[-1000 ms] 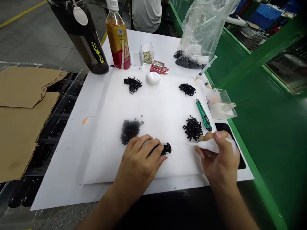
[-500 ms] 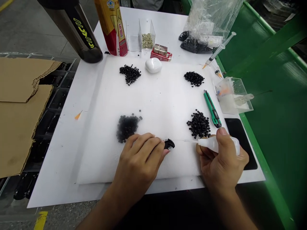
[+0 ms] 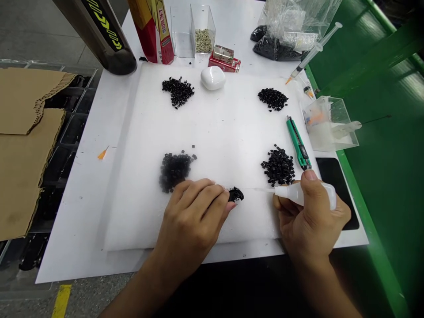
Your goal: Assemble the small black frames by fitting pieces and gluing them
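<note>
Left hand (image 3: 188, 223) palm-down, fingers closed on a black piece (image 3: 236, 194); right hand's (image 3: 311, 218) fingers grip a white bottle (image 3: 303, 195).

Left of the left hand (image 3: 190, 223), flattened cardboard sheets (image 3: 23, 150) are lying over black plastic trays (image 3: 62, 165). Below that hand, grey concrete floor (image 3: 82, 293) is showing, with a yellow floor stripe (image 3: 61, 301) running off the bottom edge. Right of the right hand (image 3: 313, 218), a green workbench (image 3: 387, 185) is stretching away, its surface catching pale streaks of light.
</note>
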`<state>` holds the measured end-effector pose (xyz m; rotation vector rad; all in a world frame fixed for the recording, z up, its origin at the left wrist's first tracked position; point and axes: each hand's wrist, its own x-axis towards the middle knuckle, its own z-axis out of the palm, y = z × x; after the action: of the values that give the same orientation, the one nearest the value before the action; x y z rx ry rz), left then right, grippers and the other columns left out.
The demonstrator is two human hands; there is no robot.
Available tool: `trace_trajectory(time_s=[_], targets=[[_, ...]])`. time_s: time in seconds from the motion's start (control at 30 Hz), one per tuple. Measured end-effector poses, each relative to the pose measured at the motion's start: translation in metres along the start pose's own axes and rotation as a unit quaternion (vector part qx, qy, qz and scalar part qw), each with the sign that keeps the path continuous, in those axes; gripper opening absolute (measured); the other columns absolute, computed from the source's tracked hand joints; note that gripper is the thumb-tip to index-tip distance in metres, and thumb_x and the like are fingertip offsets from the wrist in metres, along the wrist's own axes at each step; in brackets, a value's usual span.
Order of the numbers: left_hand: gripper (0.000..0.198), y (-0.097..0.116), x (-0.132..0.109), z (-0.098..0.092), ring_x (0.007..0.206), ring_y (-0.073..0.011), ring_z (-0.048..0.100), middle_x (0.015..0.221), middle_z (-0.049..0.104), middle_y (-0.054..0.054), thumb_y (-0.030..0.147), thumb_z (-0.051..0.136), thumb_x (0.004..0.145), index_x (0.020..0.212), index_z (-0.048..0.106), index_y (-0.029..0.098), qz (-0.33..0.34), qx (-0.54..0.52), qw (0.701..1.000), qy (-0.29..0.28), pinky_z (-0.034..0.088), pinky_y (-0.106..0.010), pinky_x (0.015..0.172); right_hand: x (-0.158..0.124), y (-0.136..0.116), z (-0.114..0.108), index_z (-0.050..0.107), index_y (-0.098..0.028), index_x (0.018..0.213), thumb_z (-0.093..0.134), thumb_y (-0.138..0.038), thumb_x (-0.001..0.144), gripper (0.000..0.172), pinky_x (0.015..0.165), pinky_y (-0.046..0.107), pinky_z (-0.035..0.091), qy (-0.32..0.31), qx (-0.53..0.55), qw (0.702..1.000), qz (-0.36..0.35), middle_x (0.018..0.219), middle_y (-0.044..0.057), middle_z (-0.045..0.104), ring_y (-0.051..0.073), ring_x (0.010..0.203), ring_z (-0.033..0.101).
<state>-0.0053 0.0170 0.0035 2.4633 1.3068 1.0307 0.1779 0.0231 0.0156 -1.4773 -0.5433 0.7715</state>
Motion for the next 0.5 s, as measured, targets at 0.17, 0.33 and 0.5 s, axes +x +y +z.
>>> trace_trajectory(time_s=[0.17,0.33,0.5], targets=[[0.015,0.0003,-0.0006,-0.0008,0.102,-0.025,0.068,0.103,0.075,-0.007,0.012,0.07,0.096,0.11,0.072,0.011,-0.003,-0.004,1.0,0.002,0.054,-0.044,0.087,-0.0013,-0.0016,0.0006,0.043,-0.022,0.06,0.083,-0.038,0.078,0.047,0.037,0.023,0.038,0.005,0.007,1.0,0.013,0.057,-0.008,0.024,0.008,0.049,0.028],[0.014,-0.0002,-0.0016,-0.0005,0.104,-0.0256,0.068,0.104,0.075,-0.008,0.012,0.07,0.095,0.109,0.072,0.011,-0.005,-0.004,1.0,0.0,0.055,-0.045,0.089,-0.0012,-0.0024,0.0012,0.043,-0.022,0.061,0.082,-0.038,0.08,0.046,0.037,0.024,0.038,0.007,-0.002,1.0,0.007,0.056,-0.008,0.026,0.008,0.049,0.03],[0.014,-0.0015,0.0009,0.0006,0.102,-0.0257,0.069,0.104,0.075,-0.008,0.012,0.07,0.095,0.109,0.072,0.01,-0.005,-0.006,1.0,-0.001,0.055,-0.045,0.088,-0.0001,-0.0016,0.0007,0.045,-0.022,0.061,0.084,-0.039,0.076,0.046,0.036,0.024,0.038,0.022,-0.002,1.0,0.018,0.056,-0.008,0.027,0.008,0.048,0.031]])
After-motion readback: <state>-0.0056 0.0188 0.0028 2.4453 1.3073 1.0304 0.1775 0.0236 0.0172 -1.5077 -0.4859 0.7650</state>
